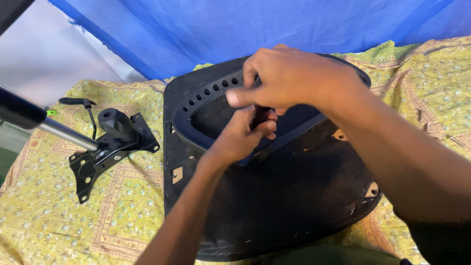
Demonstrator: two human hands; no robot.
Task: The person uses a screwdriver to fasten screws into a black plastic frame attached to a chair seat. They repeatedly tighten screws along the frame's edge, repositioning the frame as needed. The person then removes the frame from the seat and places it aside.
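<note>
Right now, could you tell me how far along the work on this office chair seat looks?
Done: the black seat pan lies upside down on the yellow patterned cloth, with the oval black frame laid on it. In hand: the left hand and right hand meet at a small dark part I cannot identify. Left: the tilt mechanism with its gas cylinder lies apart, unattached.

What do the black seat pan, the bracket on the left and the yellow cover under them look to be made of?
Seat pan: matte black fabric, apparently over a rigid board; staples and wrinkles show. Bracket: black painted metal, probably pressed steel, with a shiny bare metal cylinder. Cover: soft printed cloth, creased.
</note>
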